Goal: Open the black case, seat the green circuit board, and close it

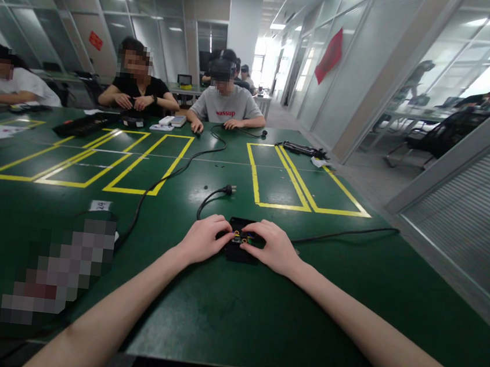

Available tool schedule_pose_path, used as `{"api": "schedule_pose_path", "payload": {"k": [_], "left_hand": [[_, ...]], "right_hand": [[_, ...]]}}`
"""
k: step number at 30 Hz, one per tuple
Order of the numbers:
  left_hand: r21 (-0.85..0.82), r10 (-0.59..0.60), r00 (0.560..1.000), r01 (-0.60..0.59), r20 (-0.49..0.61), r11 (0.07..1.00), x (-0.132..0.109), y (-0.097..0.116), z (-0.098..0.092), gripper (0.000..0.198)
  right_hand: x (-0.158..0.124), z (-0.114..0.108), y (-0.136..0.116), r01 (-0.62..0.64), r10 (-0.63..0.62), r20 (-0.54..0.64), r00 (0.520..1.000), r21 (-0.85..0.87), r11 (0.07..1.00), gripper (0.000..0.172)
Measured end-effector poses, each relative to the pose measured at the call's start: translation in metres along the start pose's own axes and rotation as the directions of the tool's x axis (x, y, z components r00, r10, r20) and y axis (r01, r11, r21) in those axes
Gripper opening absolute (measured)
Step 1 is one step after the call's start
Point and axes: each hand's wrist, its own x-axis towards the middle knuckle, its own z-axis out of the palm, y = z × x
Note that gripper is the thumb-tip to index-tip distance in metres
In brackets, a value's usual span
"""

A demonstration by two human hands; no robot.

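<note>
In front of me on the green table (196, 318) lies a small open black case (241, 255), with small yellow rings (245, 241) and thin coloured wires inside. My left hand (205, 239) reaches in from the left, thumb and forefinger pinched at the inner parts. From the right, my right hand (277, 247) curls its thumb and forefinger in at the same parts. What either hand grips is too small to make out. A black cord with a plug (229, 190) lies just behind the case, and another black cable (344, 235) runs off to the right.
A power strip (61, 269), mostly blurred, lies at left with its long cord. Yellow tape rectangles (177, 164) mark the table. A folded black tripod-like thing (303, 150) lies at the far right. Across the table sit several people, one in a grey shirt (225, 102).
</note>
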Motion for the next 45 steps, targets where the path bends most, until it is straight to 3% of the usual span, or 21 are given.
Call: {"api": "schedule_pose_path", "payload": {"k": [4, 8, 12, 17, 24, 29, 35, 45], "left_hand": [[0.037, 0.024, 1.0, -0.024, 0.01, 0.999, 0.001, 0.0, -0.001, 0.022], [0.052, 0.055, 0.998, -0.054, -0.022, 0.997, 0.002, 0.001, -0.003, 0.026], [0.057, 0.081, 0.994, -0.077, -0.067, 0.995, 0.001, 0.004, -0.008, 0.028], [-0.045, 0.116, 0.991, -0.119, -0.069, 0.992, -0.003, 0.008, -0.016, 0.024], [-0.178, 0.13, 0.991, -0.123, 0.028, 0.976, -0.01, 0.009, -0.018, 0.011], [-0.128, 0.08, 0.992, -0.068, 0.099, 0.99, -0.009, 0.009, -0.012, 0.013], [-0.028, 0.005, 1.0, -0.004, 0.027, 1.0, -0.006, 0.008, -0.009, 0.015], [-0.124, -0.026, 0.999, 0.028, 0.018, 0.992, -0.005, 0.002, -0.011, 0.011]], "right_hand": [[0.0, -0.007, -0.003, -0.023, 0.023, -0.004, 1.0, 0.005, 1.0, 0.033], [-0.003, -0.022, 0.006, -0.073, 0.074, 0.021, 0.997, -0.035, 0.997, 0.023], [-0.007, -0.036, 0.021, -0.045, 0.048, 0.132, 0.99, -0.024, 0.999, 0.018], [-0.012, -0.044, 0.02, 0.026, -0.026, 0.098, 0.995, 0.002, 1.0, 0.025], [-0.013, -0.046, 0.006, 0.09, -0.108, 0.217, 0.97, 0.092, 0.992, 0.023], [-0.012, -0.041, 0.012, 0.03, -0.039, 0.254, 0.966, 0.04, 0.999, 0.019], [-0.011, -0.035, 0.019, -0.061, 0.068, 0.193, 0.979, -0.039, 0.997, 0.016], [-0.011, -0.036, 0.02, 0.069, -0.074, 0.174, 0.982, 0.039, 0.997, 0.014]]}}
